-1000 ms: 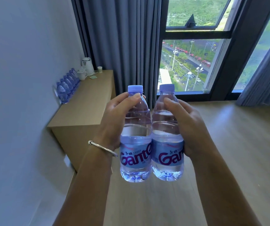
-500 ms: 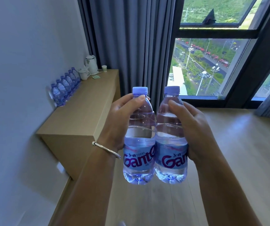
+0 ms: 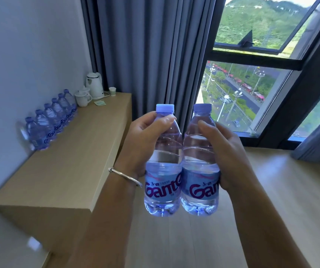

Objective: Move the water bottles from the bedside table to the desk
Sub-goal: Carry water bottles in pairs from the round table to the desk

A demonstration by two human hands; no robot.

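Observation:
My left hand (image 3: 142, 144) grips one clear water bottle (image 3: 164, 182) with a blue cap and a blue label. Beside it, touching, my right hand (image 3: 226, 151) grips a second bottle (image 3: 200, 182) of the same kind. Both stand upright in the air in front of me, over the wooden floor. The light wooden desk (image 3: 74, 167) runs along the left wall, just left of my left forearm. A row of several matching bottles (image 3: 53, 120) lines the desk's wall side. The bedside table is out of view.
At the desk's far end stand a white kettle (image 3: 94, 85), a lidded white mug (image 3: 82, 97), a small cup (image 3: 112, 91) and a green packet (image 3: 99, 102). Grey curtains (image 3: 155, 55) hang behind it. A large window (image 3: 251, 84) fills the right.
The desk has come nearer and larger on the left as I moved toward it. Both hands still hold the two bottles side by side in the same way.

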